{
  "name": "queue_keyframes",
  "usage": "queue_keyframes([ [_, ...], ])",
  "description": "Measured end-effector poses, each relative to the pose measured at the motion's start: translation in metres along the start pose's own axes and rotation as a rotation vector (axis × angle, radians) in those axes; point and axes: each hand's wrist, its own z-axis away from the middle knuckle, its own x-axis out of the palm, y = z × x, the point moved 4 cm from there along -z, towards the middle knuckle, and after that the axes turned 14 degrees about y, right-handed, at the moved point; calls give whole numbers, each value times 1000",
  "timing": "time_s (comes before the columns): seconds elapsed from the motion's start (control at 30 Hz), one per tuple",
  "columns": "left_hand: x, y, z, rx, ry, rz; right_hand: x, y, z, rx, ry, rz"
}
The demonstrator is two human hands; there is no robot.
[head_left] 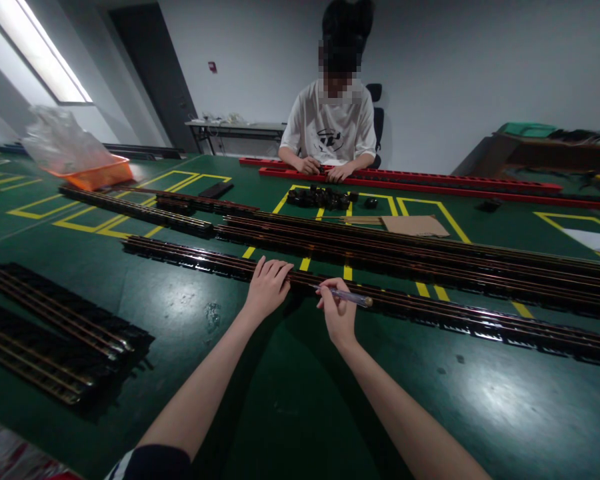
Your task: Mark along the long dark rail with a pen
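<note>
Two hands at one long black rail [405, 303] on the green desk [280, 407], its long axis slanting from far left to near right! Left hand [269, 283] lies across it, grip impossible to tell; right hand [339, 313], just beside, pinches a slim clear-handled tool [353, 295], tip pointing left between them.

Strip [430, 309] looks glossy plastic w/ shiny metal rods [195, 253], tabletop [290, 400] smooth & semi-gloss, cardboard [415, 225] matt.
</note>
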Motion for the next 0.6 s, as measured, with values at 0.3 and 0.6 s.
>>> queue_keyframes([
  [0.3, 0, 0, -1, -4, -5, 6, 0, 0, 0, 4, 9, 2],
  [0.6, 1, -1, 0, -2, -1, 11, 0, 1, -1, -6, 10, 0],
])
